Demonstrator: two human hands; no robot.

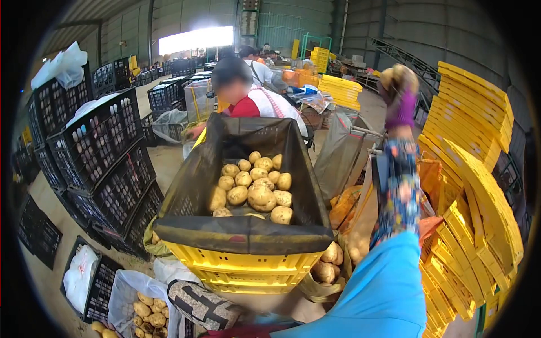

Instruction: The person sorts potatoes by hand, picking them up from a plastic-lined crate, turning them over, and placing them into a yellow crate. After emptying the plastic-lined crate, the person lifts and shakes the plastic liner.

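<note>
Right of the yellow crate (242, 260), the right hand (393, 96) holds a potato (409, 80). It's likely hard; cup its middle. Left hand's grip: can't tell.

You get a round, fisheye view: black fills the corners and both sides, and the straight lines of the roof and walls bow around you. You see a strip of opening (196, 40) at the far end blown out to plain white, with glare softening its edges. Your far walls (296, 19) look dim and grey-green, while the potatoes (262, 194) and the blue sleeve (372, 293) nearer you are well lit and strongly coloured. The dark liner (242, 232) stays readable, and soft shade lies inside it. Your raised right hand (399, 84) is somewhat blurred.
</note>
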